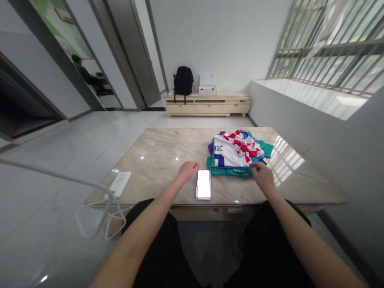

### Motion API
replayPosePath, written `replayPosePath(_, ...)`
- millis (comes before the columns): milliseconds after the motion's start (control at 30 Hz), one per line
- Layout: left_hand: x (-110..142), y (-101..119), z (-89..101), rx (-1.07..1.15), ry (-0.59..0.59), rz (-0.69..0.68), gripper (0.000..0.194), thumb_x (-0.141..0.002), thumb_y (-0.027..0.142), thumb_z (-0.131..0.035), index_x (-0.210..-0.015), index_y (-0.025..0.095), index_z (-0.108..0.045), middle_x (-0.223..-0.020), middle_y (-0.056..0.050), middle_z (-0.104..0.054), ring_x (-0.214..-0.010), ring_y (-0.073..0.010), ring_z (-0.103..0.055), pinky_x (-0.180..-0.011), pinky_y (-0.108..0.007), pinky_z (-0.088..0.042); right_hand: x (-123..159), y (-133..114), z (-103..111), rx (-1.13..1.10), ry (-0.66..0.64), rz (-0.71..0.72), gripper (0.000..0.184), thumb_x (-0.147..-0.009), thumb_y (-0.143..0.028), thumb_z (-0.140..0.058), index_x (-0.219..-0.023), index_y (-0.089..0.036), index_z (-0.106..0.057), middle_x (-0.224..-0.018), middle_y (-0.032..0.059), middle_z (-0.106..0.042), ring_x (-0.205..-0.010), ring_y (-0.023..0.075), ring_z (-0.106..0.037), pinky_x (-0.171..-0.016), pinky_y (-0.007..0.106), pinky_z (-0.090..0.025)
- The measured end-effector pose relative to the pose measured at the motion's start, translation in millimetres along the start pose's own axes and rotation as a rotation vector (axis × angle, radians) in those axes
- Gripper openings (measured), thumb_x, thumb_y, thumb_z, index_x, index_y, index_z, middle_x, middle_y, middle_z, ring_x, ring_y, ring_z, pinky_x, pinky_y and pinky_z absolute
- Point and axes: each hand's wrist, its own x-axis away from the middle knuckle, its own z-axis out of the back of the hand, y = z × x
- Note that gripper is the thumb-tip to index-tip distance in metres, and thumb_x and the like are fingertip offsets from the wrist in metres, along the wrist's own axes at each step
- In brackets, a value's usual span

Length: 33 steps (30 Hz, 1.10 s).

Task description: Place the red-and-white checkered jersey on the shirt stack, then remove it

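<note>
Right hand rests at the near right corner of the clothes stack, fingers curled narrow, tips touching or pinching the teal hem there; whether cloth is actually gripped cannot be told. Left hand lies loosely closed on the worktop, holding nothing, just beside the top left corner of the phone.

Stack sits right of centre on the worktop: a white shirt with red checks and blue lettering on top, teal and purple layers under it, edges uneven. Phone lies flat, face up, between the two hands and just left of the stack's near edge, close to the worktop's front edge.

Judgement on handling: the cloth is soft and layered, so a pinch at one corner will likely drag only the layer caught. A firm grip on the chosen layer alone, with the left hand brought over to pin or lift the opposite side, would keep the rest from sliding. The phone is near enough to be swept by trailing fabric.

Further out: a white power bank at the left edge with its cable looping off the worktop; a backpack on a low cabinet by the far wall; barred window to the right.
</note>
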Motion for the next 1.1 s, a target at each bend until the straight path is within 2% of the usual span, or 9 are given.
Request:
replayPosePath(100, 25, -27, 9.9, 0.099, 0.096, 0.060, 0.036, -0.104, 0.039, -0.046, -0.093, 0.018, -0.073, -0.091, -0.010, -0.078, -0.089, -0.0234, -0.074, -0.081, -0.033, -0.054, -4, 2, -8, -0.079, -0.184, 0.031, 0.029, -0.088, -0.026, -0.051, -0.101, -0.018, -0.076, -0.094, 0.0072, -0.077, -0.078, 0.0201, -0.069, -0.075, 0.030, -0.053)
replayPosePath(200, 41, -38, 14.2, 0.204, 0.160, 0.037, 0.038, -0.102, 0.045, -0.044, -0.095, 0.020, -0.073, -0.093, -0.007, -0.080, -0.085, -0.0222, -0.075, -0.078, -0.029, -0.054, -1, 6, -16, -0.148, -0.382, 0.049, 0.029, -0.087, -0.024, -0.051, -0.104, -0.017, -0.075, -0.091, 0.0046, -0.077, -0.067, 0.0151, -0.067, -0.065, 0.025, -0.053)
replayPosePath(367, 46, -40, 14.9, 0.289, 0.179, 0.005, 0.034, -0.097, 0.046, -0.049, -0.089, 0.021, -0.073, -0.086, -0.005, -0.080, -0.079, -0.0225, -0.075, -0.071, -0.029, -0.053, 7, 10, -14, -0.168, -0.623, -0.014, 0.029, -0.090, -0.029, -0.057, -0.107, -0.014, -0.074, -0.085, 0.0067, -0.077, -0.058, 0.0140, -0.067, -0.050, 0.022, -0.049)
replayPosePath(533, 47, -30, 22.1, 0.321, 0.211, 0.009, 0.033, -0.097, 0.045, -0.052, -0.089, 0.022, -0.073, -0.085, -0.005, -0.079, -0.079, -0.0228, -0.075, -0.071, -0.030, -0.052, 8, 11, -12, -0.155, -0.705, -0.062, 0.029, -0.094, -0.027, -0.056, -0.114, -0.012, -0.072, -0.090, 0.0087, -0.077, -0.061, 0.0130, -0.067, -0.049, 0.020, -0.048)
replayPosePath(733, 50, -19, 25.0, 0.357, 0.238, -0.003, 0.032, -0.098, 0.045, -0.052, -0.091, 0.021, -0.073, -0.085, -0.004, -0.079, -0.078, -0.0204, -0.075, -0.074, -0.029, -0.051, 7, 17, -16, -0.124, -0.740, -0.067, 0.030, -0.095, -0.025, -0.054, -0.117, -0.012, -0.070, -0.091, 0.0096, -0.077, -0.064, 0.0144, -0.069, -0.052, 0.021, -0.052)
replayPosePath(900, 52, -29, 17.3, 0.342, 0.219, 0.012, 0.032, -0.098, 0.043, -0.052, -0.087, 0.021, -0.072, -0.082, -0.004, -0.079, -0.075, -0.0209, -0.074, -0.071, -0.030, -0.051, 7, 21, -10, -0.038, -0.696, 0.013, 0.031, -0.092, -0.024, -0.054, -0.114, -0.013, -0.072, -0.086, 0.0084, -0.077, -0.066, 0.0182, -0.071, -0.061, 0.027, -0.056)
replayPosePath(1000, 56, -38, 15.6, 0.325, 0.211, 0.027, 0.033, -0.097, 0.044, -0.051, -0.086, 0.021, -0.072, -0.081, -0.005, -0.078, -0.074, -0.0220, -0.074, -0.070, -0.030, -0.051, 6, 15, -5, 0.032, -0.565, 0.108, 0.034, -0.088, -0.028, -0.060, -0.117, -0.017, -0.074, -0.107, 0.0113, -0.075, -0.095, 0.0259, -0.073, -0.088, 0.038, -0.058)
replayPosePath(1033, 58, -40, 15.6, 0.321, 0.211, 0.030, 0.033, -0.097, 0.044, -0.051, -0.086, 0.021, -0.072, -0.082, -0.005, -0.078, -0.075, -0.0223, -0.074, -0.070, -0.031, -0.051, 6, 11, -4, 0.070, -0.489, 0.167, 0.039, -0.089, -0.030, -0.061, -0.125, -0.020, -0.072, -0.122, 0.0125, -0.071, -0.111, 0.0291, -0.069, -0.099, 0.041, -0.055)
replayPosePath(1100, 60, -42, 16.1, 0.318, 0.211, 0.034, 0.034, -0.098, 0.045, -0.050, -0.087, 0.021, -0.072, -0.082, -0.005, -0.079, -0.075, -0.0226, -0.074, -0.071, -0.031, -0.051, 3, 1, -5, 0.207, -0.320, 0.343, 0.058, -0.089, -0.034, -0.066, -0.146, -0.027, -0.059, -0.152, 0.0121, -0.052, -0.140, 0.0334, -0.050, -0.116, 0.047, -0.042)
